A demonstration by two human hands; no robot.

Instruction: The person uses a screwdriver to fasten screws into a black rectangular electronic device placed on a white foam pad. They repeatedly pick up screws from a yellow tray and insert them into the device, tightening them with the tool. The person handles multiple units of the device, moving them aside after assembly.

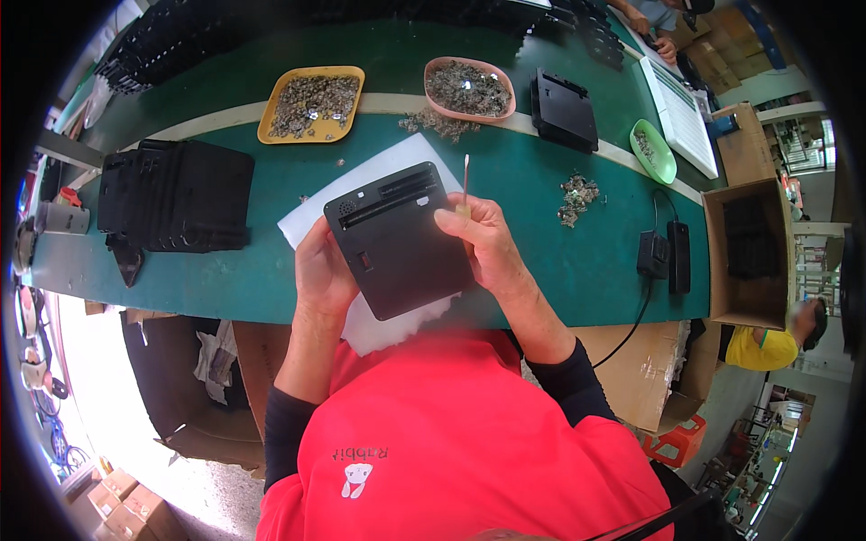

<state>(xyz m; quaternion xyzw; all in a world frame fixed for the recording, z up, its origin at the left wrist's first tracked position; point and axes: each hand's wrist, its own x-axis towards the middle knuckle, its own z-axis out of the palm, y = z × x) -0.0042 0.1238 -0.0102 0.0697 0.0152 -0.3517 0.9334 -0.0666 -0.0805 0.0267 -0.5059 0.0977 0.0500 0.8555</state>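
Observation:
Both my hands hold a flat black plastic housing (401, 261) tilted above the green worktop; it has a long slot, a small speaker grille and a small rectangular opening. My left hand (322, 273) is closed on its left edge, with the fingers partly hidden beneath. On the right edge, my right hand (492, 243) presses its thumb on the top face. A thin stick (465, 180) with a pale tip also stands up from my right hand; its kind is unclear. Under the housing lies a white foam sheet (397, 164).
Small metal parts fill a yellow tray (273, 132), a pink tray (511, 97) and a green bowl (665, 163); a loose pile (577, 197) lies right. Black housings (180, 194) are stacked left, others (564, 108) back right. A power adapter (653, 254) sits near a cardboard box (750, 316). Co-workers are beyond.

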